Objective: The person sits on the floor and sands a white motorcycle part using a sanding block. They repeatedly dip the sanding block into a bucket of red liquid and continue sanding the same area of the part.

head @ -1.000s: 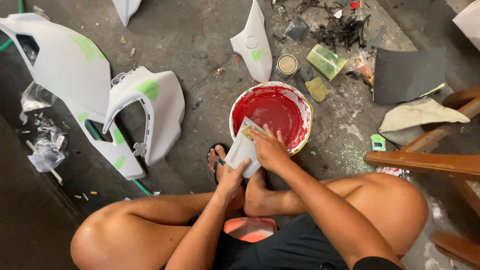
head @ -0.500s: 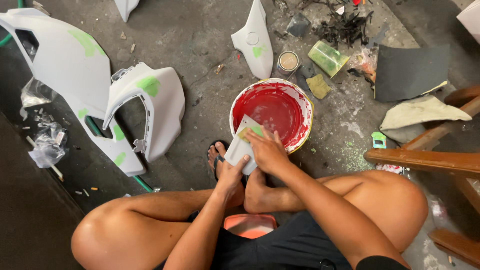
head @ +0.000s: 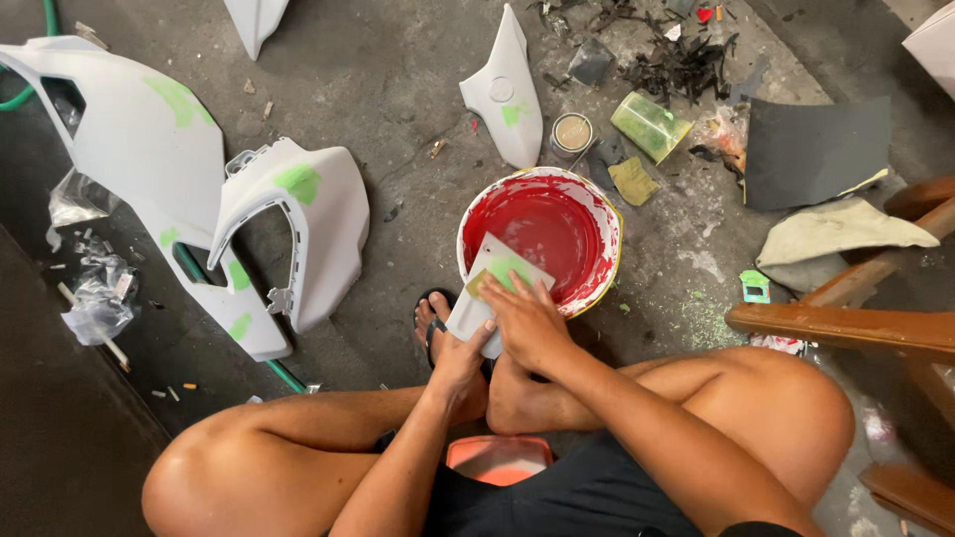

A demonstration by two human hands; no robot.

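Head view: right hand (head: 529, 323) covers white panel (head: 492, 288)'s lower edge.

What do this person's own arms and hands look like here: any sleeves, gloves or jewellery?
Both arms are bare up to the frame edge, with no sleeves in view. The left hand and right hand wear no gloves, and no rings, watch or wristbands are visible.

Bare arms and legs, black shorts (head: 587, 497), dark flip-flop (head: 434, 320)
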